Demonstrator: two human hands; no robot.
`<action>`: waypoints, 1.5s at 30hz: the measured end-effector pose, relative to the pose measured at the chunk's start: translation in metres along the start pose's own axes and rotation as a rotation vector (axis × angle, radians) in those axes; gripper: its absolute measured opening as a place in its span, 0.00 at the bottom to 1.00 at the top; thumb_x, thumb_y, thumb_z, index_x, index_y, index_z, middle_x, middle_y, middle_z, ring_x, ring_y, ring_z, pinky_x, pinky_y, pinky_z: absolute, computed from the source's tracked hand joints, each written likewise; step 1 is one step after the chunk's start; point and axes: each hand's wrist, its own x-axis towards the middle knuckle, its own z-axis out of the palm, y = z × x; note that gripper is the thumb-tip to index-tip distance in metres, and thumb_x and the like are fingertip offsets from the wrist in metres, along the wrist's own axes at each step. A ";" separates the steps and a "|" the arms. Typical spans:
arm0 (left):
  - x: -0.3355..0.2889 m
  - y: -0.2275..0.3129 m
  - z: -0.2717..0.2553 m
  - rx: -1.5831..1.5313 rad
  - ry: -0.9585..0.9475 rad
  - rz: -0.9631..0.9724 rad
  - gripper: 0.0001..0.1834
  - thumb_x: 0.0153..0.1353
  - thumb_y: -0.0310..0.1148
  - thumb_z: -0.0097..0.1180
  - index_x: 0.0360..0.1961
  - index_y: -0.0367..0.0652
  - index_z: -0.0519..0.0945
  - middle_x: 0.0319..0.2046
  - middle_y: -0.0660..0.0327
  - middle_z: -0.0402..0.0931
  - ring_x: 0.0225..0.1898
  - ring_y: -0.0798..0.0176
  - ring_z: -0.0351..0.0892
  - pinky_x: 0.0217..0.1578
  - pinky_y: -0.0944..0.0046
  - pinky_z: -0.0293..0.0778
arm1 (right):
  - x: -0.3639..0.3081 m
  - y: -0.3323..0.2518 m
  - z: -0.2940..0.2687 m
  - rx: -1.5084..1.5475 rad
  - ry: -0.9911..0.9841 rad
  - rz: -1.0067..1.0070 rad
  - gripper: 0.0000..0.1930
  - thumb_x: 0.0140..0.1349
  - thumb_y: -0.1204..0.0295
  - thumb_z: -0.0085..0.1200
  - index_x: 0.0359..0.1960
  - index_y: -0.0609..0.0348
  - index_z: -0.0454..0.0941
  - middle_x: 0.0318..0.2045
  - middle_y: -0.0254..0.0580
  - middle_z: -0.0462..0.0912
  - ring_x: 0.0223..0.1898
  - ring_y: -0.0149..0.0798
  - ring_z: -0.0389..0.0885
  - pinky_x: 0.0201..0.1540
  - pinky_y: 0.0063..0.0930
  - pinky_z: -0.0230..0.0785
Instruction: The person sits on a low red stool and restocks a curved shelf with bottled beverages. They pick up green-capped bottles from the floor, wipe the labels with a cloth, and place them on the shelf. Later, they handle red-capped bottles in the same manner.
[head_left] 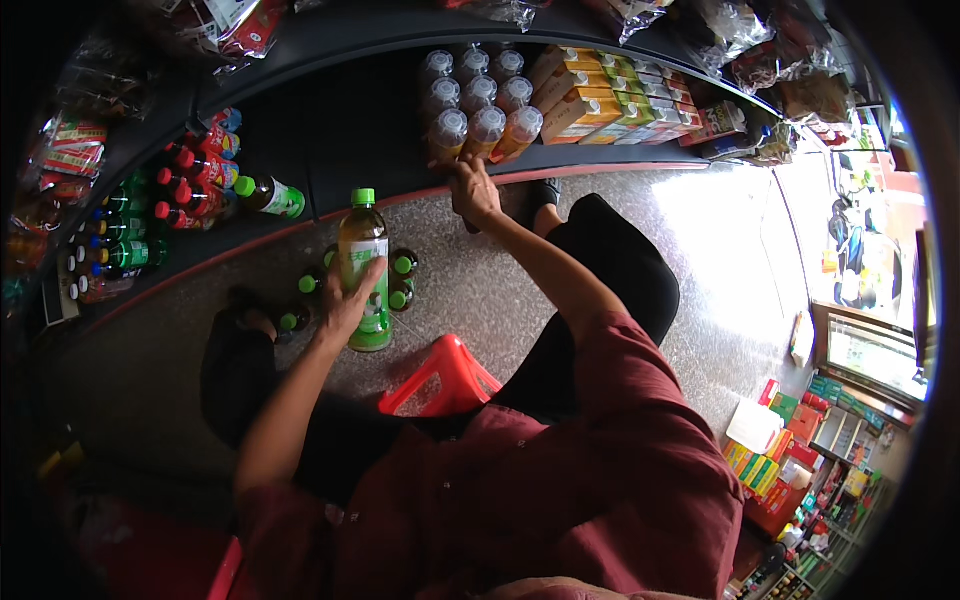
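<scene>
My left hand [350, 300] is wrapped round a large green-capped drink bottle [371, 325] with brown liquid and a green label, held upright in front of the shelf. At the shelf's front edge, my right hand [473, 192] has its fingers stretched toward the nearest of several bottles with clear domed tops [486, 124]; whether it touches them I cannot tell. Those bottles stand in close rows and hold orange liquid. Below my left hand, several green-capped bottles [403, 265] stand on the floor, partly hidden by the hand and the held bottle.
Juice cartons [582, 112] stand right of the domed bottles. On the shelf's left are a green-labelled bottle [272, 196], red-capped bottles [200, 185] and green bottles [130, 250]. A red plastic stool [445, 375] sits between my legs. Stacked goods [790, 450] fill the right side.
</scene>
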 end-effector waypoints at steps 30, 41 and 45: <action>0.019 -0.023 0.007 0.026 -0.121 -0.024 0.29 0.55 0.51 0.64 0.46 0.38 0.75 0.36 0.60 0.78 0.35 0.63 0.77 0.36 0.63 0.73 | -0.013 0.077 -0.051 -0.253 -0.464 -0.428 0.16 0.65 0.70 0.40 0.52 0.51 0.75 0.55 0.44 0.74 0.54 0.47 0.75 0.55 0.38 0.71; 0.014 -0.021 0.000 0.073 -0.131 -0.023 0.24 0.56 0.48 0.64 0.44 0.39 0.76 0.34 0.59 0.78 0.34 0.63 0.78 0.35 0.63 0.73 | 0.019 0.184 -0.138 -0.436 -0.029 0.415 0.13 0.59 0.69 0.52 0.46 0.43 0.79 0.52 0.40 0.79 0.53 0.43 0.78 0.51 0.37 0.72; 0.014 -0.020 0.004 0.044 -0.142 0.037 0.24 0.57 0.46 0.64 0.46 0.39 0.75 0.36 0.59 0.78 0.37 0.63 0.77 0.37 0.63 0.73 | 0.028 0.283 -0.115 -0.086 0.300 0.917 0.13 0.63 0.64 0.46 0.44 0.39 0.82 0.40 0.39 0.85 0.42 0.46 0.84 0.45 0.40 0.76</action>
